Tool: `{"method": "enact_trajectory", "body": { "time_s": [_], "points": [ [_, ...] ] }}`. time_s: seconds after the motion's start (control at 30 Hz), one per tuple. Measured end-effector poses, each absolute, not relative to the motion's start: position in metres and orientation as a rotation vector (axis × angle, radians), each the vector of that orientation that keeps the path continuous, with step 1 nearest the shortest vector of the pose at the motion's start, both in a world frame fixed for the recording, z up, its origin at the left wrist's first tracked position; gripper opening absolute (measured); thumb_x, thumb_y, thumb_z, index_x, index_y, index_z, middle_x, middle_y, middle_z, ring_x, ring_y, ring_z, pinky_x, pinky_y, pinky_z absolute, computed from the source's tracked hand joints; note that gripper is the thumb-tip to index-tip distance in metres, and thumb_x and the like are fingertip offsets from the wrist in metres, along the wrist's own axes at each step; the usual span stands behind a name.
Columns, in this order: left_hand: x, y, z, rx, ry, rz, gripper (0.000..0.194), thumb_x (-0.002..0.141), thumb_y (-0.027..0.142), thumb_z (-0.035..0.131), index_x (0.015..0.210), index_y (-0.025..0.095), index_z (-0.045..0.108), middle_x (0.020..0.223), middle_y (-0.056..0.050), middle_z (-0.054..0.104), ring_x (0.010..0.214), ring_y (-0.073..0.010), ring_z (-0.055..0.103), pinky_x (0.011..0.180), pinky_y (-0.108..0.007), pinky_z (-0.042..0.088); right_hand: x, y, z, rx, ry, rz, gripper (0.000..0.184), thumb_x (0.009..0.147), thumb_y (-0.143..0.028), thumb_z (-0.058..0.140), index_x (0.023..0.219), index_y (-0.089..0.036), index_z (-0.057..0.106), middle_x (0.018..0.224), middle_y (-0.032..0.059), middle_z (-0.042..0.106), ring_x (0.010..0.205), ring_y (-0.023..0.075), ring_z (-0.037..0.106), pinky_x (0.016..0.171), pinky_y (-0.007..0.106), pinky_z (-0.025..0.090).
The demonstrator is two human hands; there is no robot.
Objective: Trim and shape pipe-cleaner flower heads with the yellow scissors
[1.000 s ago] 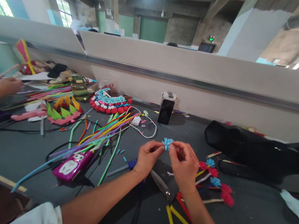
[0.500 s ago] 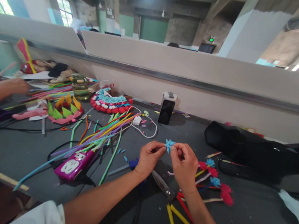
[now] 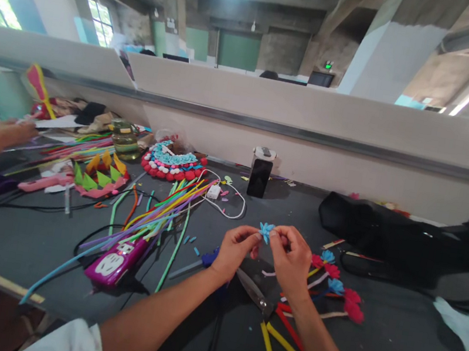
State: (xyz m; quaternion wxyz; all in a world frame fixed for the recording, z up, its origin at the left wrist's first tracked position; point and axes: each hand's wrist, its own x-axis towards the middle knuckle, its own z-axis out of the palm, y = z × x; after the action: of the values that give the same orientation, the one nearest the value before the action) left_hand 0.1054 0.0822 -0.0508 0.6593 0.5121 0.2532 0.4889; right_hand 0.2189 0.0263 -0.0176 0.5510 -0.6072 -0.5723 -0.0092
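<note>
A small light-blue flower [image 3: 265, 231] with pointed petals is pinched between the fingertips of both hands above the dark table. My left hand [image 3: 234, 252] grips it from the left, my right hand [image 3: 290, 257] from the right. Below and between them lie scissors [image 3: 257, 298] with yellow and red handles, partly under my right forearm. A blue tool [image 3: 209, 257], possibly a glue gun, is mostly covered by my left hand. Beside my right wrist rest red flowers [image 3: 354, 304] and blue flowers [image 3: 336, 286] on fuzzy stems.
Left of my hands, pipe cleaners [image 3: 167, 206] lie across a purple case [image 3: 117, 261]. Behind are a pompom collar [image 3: 174, 160], a white charger [image 3: 213, 191] and a phone [image 3: 259, 178]. A black bag [image 3: 406, 241] lies at right. Another person's hand [image 3: 12, 131] works at far left.
Both hands keep hold of the blue flower, with only slight finger movement. The other person's hand at far left has shifted a little left. The view has tilted slightly.
</note>
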Motion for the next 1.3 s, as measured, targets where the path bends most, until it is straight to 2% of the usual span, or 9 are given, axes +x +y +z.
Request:
{"method": "enact_trajectory", "body": {
  "time_s": [0.13,0.37,0.73,0.9,1.3],
  "points": [
    [0.104,0.082,-0.050,1.139,0.553,1.056,0.029,0.074,0.041,0.070,0.066,0.013,0.066,0.057,0.001,0.057,0.044,-0.0086,0.046,0.046,-0.023,0.037,0.220,0.027,-0.020,-1.428,-1.343,-0.010,0.019,0.088,-0.026,0.054,0.072,-0.020,0.060,0.064,-0.0035,0.053,0.058,0.0129,0.049,0.058,0.025,0.039],
    [0.104,0.084,-0.053,1.100,0.568,1.134,0.029,0.071,0.041,0.074,0.079,0.013,0.071,0.062,0.001,0.061,0.048,-0.0080,0.047,0.048,-0.022,0.037,0.214,0.025,-0.024,-1.385,-1.310,-0.086,0.012,0.090,-0.027,0.055,0.087,-0.019,0.064,0.072,-0.0019,0.056,0.063,0.0131,0.051,0.061,0.025,0.043],
    [0.106,0.084,-0.053,1.109,0.639,1.217,0.022,0.069,0.034,0.076,0.077,0.014,0.073,0.061,0.001,0.061,0.050,-0.0076,0.045,0.050,-0.022,0.036,0.212,0.025,-0.024,-1.366,-1.339,-0.214,0.011,0.089,-0.024,0.058,0.082,-0.019,0.065,0.064,-0.0041,0.048,0.057,0.0116,0.046,0.060,0.025,0.039],
    [0.105,0.082,-0.051,1.155,0.646,1.211,0.021,0.070,0.033,0.075,0.077,0.014,0.074,0.060,0.001,0.061,0.051,-0.0078,0.046,0.050,-0.021,0.037,0.210,0.028,-0.029,-1.385,-1.387,-0.169,0.010,0.089,-0.024,0.059,0.087,-0.019,0.067,0.066,-0.0035,0.053,0.059,0.0118,0.050,0.061,0.024,0.041],
    [0.105,0.083,-0.054,1.251,0.637,1.198,0.018,0.071,0.032,0.075,0.075,0.015,0.074,0.061,0.001,0.059,0.052,-0.0081,0.048,0.050,-0.021,0.038,0.212,0.026,-0.025,-1.407,-1.375,-0.114,0.017,0.089,-0.022,0.053,0.073,-0.019,0.057,0.063,-0.0048,0.046,0.058,0.0121,0.045,0.059,0.024,0.037]
  ]
}}
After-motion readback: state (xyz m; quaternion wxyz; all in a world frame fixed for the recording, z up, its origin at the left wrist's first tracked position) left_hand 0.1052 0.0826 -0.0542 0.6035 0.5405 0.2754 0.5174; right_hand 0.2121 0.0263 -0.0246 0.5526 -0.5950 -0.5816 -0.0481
